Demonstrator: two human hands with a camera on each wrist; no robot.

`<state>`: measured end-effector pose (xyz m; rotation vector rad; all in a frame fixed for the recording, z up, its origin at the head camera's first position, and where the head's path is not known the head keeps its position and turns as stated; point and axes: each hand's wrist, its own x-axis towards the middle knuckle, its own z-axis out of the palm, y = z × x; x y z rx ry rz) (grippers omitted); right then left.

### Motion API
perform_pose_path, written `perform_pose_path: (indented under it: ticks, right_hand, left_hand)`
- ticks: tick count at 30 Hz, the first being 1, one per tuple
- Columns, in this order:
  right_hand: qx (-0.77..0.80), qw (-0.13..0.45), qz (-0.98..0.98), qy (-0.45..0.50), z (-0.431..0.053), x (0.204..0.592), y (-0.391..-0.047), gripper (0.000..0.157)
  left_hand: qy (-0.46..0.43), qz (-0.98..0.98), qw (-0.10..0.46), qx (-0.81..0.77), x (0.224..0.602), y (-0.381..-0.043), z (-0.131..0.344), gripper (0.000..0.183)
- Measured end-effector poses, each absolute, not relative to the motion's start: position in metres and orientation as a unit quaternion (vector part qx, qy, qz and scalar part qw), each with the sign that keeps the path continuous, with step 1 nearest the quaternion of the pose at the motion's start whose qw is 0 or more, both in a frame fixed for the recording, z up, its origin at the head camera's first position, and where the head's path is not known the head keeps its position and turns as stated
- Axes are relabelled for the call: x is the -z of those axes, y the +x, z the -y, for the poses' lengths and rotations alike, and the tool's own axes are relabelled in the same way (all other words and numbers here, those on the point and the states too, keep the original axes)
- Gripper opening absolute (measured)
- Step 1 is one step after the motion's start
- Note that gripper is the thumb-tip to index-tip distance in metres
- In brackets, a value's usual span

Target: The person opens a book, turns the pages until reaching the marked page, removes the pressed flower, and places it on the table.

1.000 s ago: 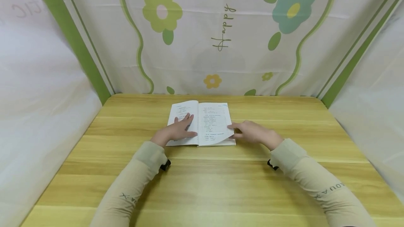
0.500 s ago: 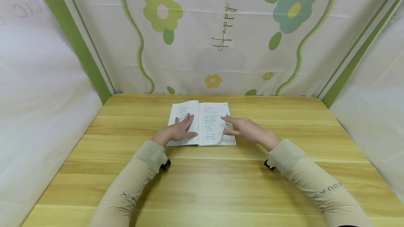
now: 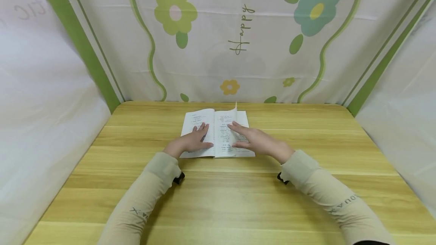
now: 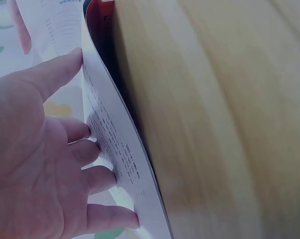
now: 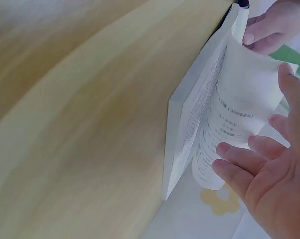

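Note:
An open paperback book (image 3: 199,116) with printed pages lies on the wooden table. Spread over its left page is my left hand (image 3: 191,141), fingers extended; in the left wrist view the fingertips (image 4: 102,179) rest on the page. My right hand (image 3: 255,139) is over the right half. One page (image 5: 249,94) there stands partly raised and curves toward the left. In the right wrist view, the thumb meets the page's edge and the loosely bent fingers (image 5: 242,159) push against its back. More printed text shows on the page beneath.
The wooden table (image 3: 218,199) extends to both sides and in front of the book. A white cloth (image 3: 204,56) with flowers and lettering hangs behind the far edge, and white cloth panels flank both sides.
My right hand has moved left from the book's right edge, lifting a right-hand page and pushing it toward the spine. My left hand has stayed on the left page.

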<state>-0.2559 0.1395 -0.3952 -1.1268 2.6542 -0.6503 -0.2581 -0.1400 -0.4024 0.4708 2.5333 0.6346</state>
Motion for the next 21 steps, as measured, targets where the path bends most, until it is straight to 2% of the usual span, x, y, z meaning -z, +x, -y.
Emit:
perform_pose_path:
  ticks: [6, 10, 15, 21]
  right_hand:
    - [0.211, 0.08, -0.882, -0.413, -0.129, 0.398, -0.254, 0.07]
    - [0.212, 0.077, -0.877, -0.425, -0.121, 0.399, -0.254, 0.066]
    - [0.205, 0.104, -0.876, -0.424, -0.113, 0.402, -0.253, 0.066]
    - [0.201, 0.135, -0.87, -0.43, -0.105, 0.407, -0.251, 0.063]
  left_hand:
    - [0.184, -0.925, 0.236, -0.235, 0.404, -0.259, 0.142, 0.087]
    - [0.186, -0.925, 0.222, -0.244, 0.406, -0.26, 0.143, 0.078]
    - [0.183, -0.93, 0.186, -0.26, 0.408, -0.261, 0.144, 0.065]
    - [0.164, -0.925, 0.155, -0.305, 0.41, -0.26, 0.146, 0.065]
